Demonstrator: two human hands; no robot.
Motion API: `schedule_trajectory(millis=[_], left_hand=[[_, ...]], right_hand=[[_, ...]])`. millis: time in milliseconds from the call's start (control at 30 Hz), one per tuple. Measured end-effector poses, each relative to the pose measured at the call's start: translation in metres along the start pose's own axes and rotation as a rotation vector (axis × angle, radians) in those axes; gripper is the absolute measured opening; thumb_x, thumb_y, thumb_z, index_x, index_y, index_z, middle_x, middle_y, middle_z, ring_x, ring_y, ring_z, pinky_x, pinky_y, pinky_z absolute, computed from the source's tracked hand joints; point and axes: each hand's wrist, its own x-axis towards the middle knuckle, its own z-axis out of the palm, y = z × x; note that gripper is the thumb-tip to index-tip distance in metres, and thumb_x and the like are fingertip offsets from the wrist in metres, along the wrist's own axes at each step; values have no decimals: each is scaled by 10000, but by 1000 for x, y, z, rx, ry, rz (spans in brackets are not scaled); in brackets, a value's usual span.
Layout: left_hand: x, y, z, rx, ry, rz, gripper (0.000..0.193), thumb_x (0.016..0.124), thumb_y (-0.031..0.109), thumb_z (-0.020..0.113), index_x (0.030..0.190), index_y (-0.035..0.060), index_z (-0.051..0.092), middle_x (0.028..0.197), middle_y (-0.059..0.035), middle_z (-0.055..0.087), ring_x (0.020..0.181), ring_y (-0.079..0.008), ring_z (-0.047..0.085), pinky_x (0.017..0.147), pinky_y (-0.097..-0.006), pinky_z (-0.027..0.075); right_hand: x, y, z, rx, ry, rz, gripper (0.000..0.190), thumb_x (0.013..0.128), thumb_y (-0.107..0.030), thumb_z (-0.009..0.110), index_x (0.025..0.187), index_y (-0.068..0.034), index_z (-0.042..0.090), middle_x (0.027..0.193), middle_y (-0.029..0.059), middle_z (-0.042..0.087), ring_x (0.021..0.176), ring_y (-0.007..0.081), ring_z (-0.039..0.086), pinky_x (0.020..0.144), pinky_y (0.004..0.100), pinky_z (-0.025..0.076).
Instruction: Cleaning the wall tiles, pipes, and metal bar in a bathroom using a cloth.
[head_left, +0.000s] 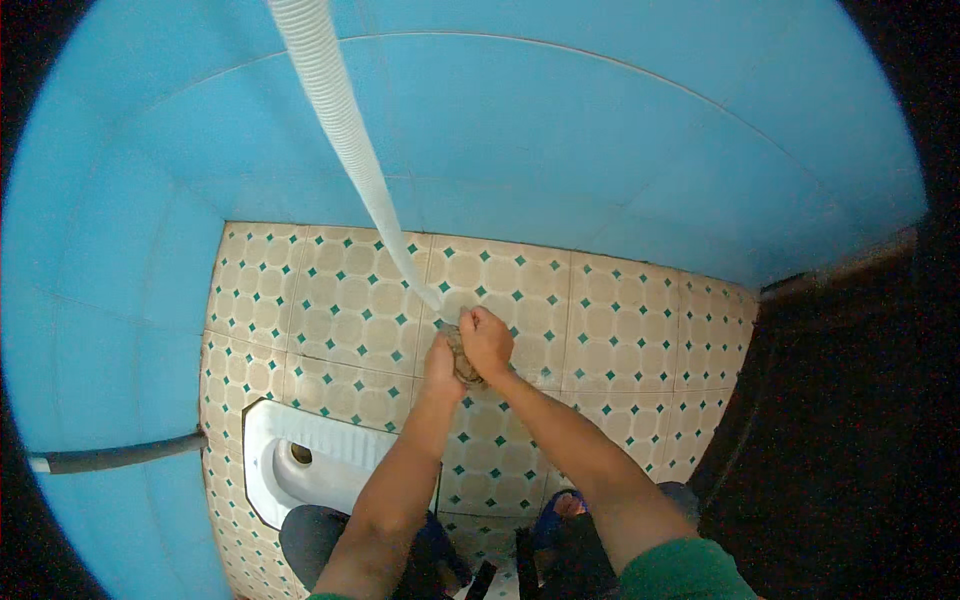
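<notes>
My left hand (443, 369) and my right hand (486, 342) are close together over the floor, their fingers curled around a crumpled grey-brown bundle (466, 367). The bundle looks like a rag, but my hands cover most of it. From the top of the view a white corrugated hose (341, 127) slants down and narrows towards my fingers. Its lower end is at the far side of the bundle; whether the two are joined is hidden.
A white ceramic squat toilet (330, 450) is set into the patterned tile floor (622, 330) at my left. Blue walls (525, 127) rise ahead and to the left. A dark pipe (124, 454) runs along the left wall. My sandalled foot (561, 510) shows below.
</notes>
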Motion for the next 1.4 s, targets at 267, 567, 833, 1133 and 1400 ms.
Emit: schedule_trajectory(millis=[267, 567, 833, 1133, 1400], left_hand=[[2, 33, -12, -161, 122, 211, 463, 1058, 400, 387, 1185, -5, 571, 1141, -166, 651, 974, -311, 661, 776, -471, 567], [-3, 22, -19, 188, 89, 251, 412, 1040, 365, 448, 1191, 3, 573, 1043, -121, 654, 895, -299, 663, 791, -419, 564], [24, 33, -90, -84, -497, 65, 395, 1030, 359, 405, 1212, 49, 570, 1135, -135, 644, 1006, -327, 644, 889, -473, 543], [9, 14, -18, -43, 124, 71, 484, 1013, 462, 483, 1258, 51, 553, 1116, -121, 635, 1040, -287, 627, 906, -467, 528], [-3, 41, 2, -13, 98, 12, 335, 1010, 322, 548, 1189, 41, 581, 1183, -131, 641, 1089, -301, 623, 956, -479, 515]], right_hand=[[4, 35, -4, 303, -224, 75, 567, 863, -304, 718, 1304, -7, 520, 1140, 144, 629, 1059, 276, 613, 898, 380, 500], [34, 51, 9, 1271, -113, 609, 307, 945, -300, 619, 1096, -35, 653, 1012, 77, 673, 857, 213, 651, 770, 388, 546], [-73, -41, 14, -49, -226, -234, 301, 810, -385, 626, 765, -102, 719, 715, 158, 673, 638, 346, 643, 615, 426, 488], [-13, 11, 5, 149, -15, 156, 411, 945, -391, 543, 1007, -8, 677, 943, 214, 697, 857, 337, 664, 790, 447, 491], [51, 87, -19, 482, -100, 203, 485, 955, -317, 619, 1283, 21, 503, 1183, 170, 629, 1076, 313, 624, 877, 380, 528]])
